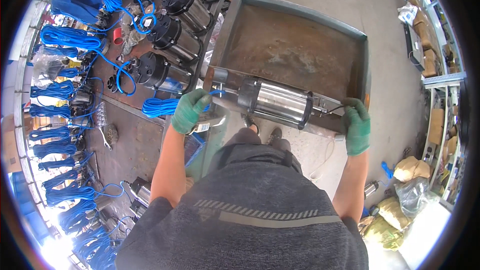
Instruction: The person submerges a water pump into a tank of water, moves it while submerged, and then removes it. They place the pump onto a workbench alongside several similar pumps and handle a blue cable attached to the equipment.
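A shiny steel cylindrical motor or pump [282, 102] with black end rings lies sideways in front of me, across the near side of a metal tray. A short blue cable [217, 92] runs from its left end to my left hand [187, 112], which wears a green glove and is closed around the cable. My right hand [357, 127], gloved the same way, is beyond the motor's right end. Its fingers are closed on a thin dark rod or wire [336, 108] that points at that end. A coil of blue cable [159, 106] lies beside my left hand.
The large rusty tray [300, 7] has raised grey edges. On the left, a workbench [135, 132] carries several similar steel motors [177, 42], many blue cable coils [70, 37] and a wrench [106, 137]. Shelving [440, 80] and bags [392, 215] stand at the right.
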The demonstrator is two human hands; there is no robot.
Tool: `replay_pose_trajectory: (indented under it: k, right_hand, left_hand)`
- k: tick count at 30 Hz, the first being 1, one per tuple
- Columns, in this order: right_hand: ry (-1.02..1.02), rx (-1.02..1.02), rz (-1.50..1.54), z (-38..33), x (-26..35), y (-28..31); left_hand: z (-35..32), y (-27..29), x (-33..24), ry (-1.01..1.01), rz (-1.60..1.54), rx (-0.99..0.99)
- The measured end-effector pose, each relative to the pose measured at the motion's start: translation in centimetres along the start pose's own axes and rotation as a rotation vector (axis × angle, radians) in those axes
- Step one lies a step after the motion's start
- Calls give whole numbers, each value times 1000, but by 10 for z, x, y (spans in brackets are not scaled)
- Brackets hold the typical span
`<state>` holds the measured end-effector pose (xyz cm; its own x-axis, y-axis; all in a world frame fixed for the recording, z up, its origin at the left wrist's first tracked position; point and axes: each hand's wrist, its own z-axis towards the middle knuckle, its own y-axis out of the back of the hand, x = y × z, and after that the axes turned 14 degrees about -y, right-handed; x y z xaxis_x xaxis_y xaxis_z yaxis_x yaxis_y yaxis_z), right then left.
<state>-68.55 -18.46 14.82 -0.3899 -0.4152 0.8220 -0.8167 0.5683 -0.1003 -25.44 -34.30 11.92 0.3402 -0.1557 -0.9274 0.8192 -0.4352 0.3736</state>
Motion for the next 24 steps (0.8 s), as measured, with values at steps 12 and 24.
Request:
replay_pose_trajectory:
  k: [12,24]
  right_hand:
    - [-186,92,-614,-35,-49,44]
    - [-313,98,-208,-98,-108,70]
  left_hand:
    - [-55,-30,72,245,831,676]
    - [-13,-35,97,-252,1244,581]
